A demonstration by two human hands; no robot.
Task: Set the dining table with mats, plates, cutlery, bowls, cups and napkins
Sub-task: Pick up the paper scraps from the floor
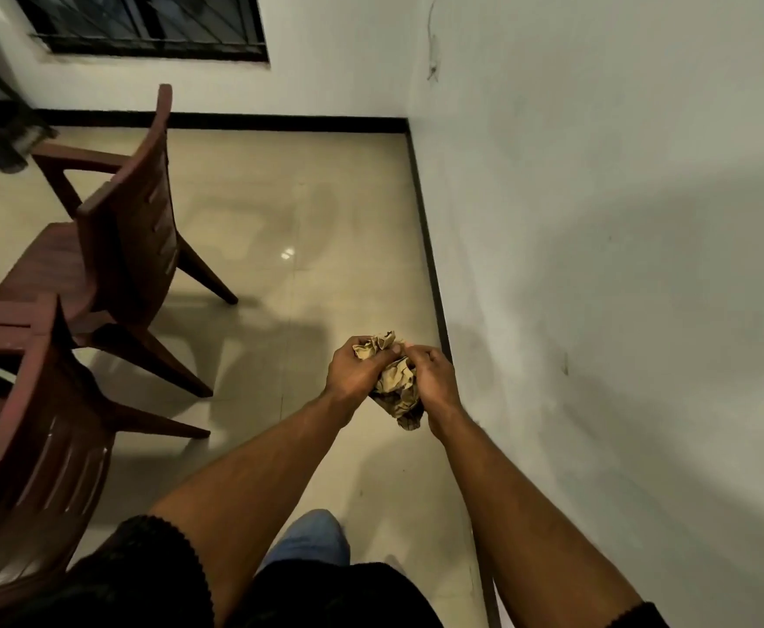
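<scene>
Napkin: a crumpled tan cloth napkin [394, 378] is held in the air between both hands, above the tiled floor [316, 210] and close to the white wall [597, 219] – well away from the chairs.

Long axis: the bundle is seen to run from its upper end, near the left hand's fingertips, down and toward the person, where a dark-edged tail hangs below the right wrist.

Left hand: the left hand [353, 369] is curled round the upper part of the napkin, thumb across the top.

Right hand: the right hand [434, 378] is closed on the wall-side flank of the napkin, fingers pinching into the folds.

Nearer hand: neither is clearly nearer – the cloth is shared, and the hands almost touch at the top.

Coming move, as judged: the cloth appears to need pulling apart sideways to be opened or folded; the free tail is likely to swing.

Chairs: two brown wooden chairs [122, 210] stand on the far side of the napkin from the wall.

Table: only a sliver is possibly shown past the nearer chair [31, 446]; it cannot be told for sure.
</scene>
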